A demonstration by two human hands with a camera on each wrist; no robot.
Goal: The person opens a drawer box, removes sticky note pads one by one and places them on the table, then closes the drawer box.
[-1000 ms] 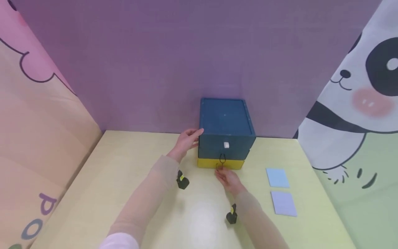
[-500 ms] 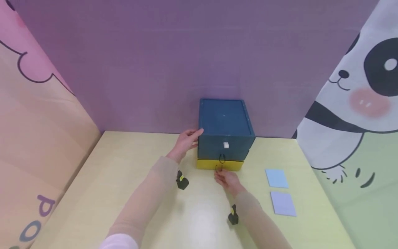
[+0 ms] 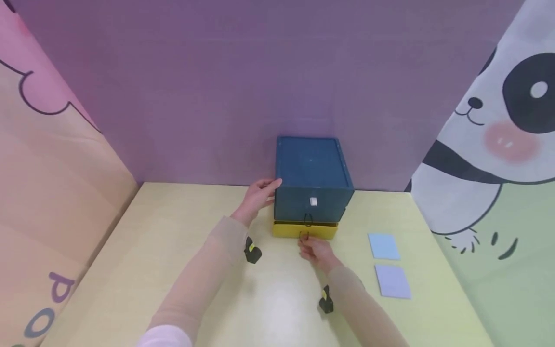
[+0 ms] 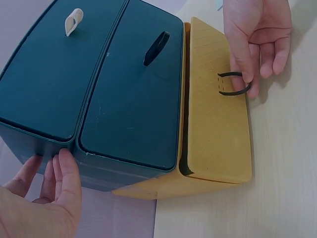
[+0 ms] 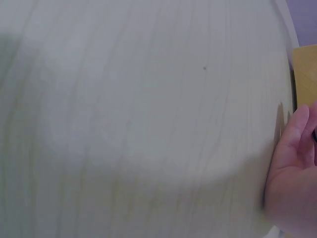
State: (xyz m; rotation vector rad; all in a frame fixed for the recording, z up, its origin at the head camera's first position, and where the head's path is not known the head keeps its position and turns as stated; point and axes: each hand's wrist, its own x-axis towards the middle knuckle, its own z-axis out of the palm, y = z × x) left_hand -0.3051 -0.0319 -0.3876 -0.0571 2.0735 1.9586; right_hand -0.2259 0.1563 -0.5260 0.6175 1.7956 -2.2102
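A stack of drawers stands at the back of the table, two dark blue ones (image 4: 131, 99) above a yellow drawer (image 4: 218, 139). A gap shows behind the yellow front, which sits slightly pulled out. My right hand (image 3: 318, 251) pinches the black loop handle (image 4: 235, 92) on it between thumb and fingers. With fairly straight fingers, my left hand (image 3: 258, 196) rests against the left side of the blue stack. A white pull tab (image 4: 74, 22) is on the top drawer, and a black loop (image 4: 157, 48) is on the middle one.
To the right on the pale wooden table (image 3: 186, 241) lie a light blue square (image 3: 384, 246) and a lilac square (image 3: 392, 281), both flat. A purple backdrop (image 3: 208, 96) rises right behind the drawers. A panda-printed panel (image 3: 472, 193) bounds the right side.
The yellow drawer has come out a little toward me, with my right hand holding its loop handle. A dark gap now shows behind its front. My left hand stays on the stack's side.
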